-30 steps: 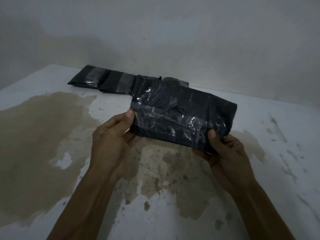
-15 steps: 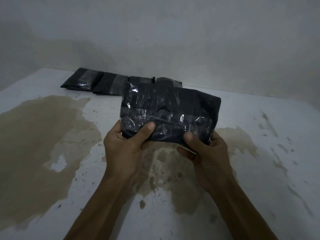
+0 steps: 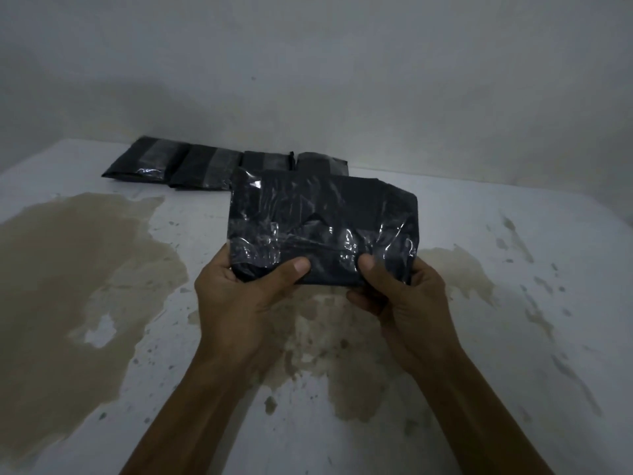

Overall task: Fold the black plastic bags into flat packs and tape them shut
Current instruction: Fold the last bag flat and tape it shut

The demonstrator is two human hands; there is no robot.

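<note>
While both hands [image 3: 325,296] pinch its near edge, the pack [image 3: 322,228] seemingly hovers above

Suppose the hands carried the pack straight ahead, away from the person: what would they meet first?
Probably the row of taped packs lying against the wall. Both the left hand and right hand hold the pack above the table, so depth is uncertain.

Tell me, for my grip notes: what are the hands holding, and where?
Both the left hand and right hand pinch the black pack along its near edge.
</note>
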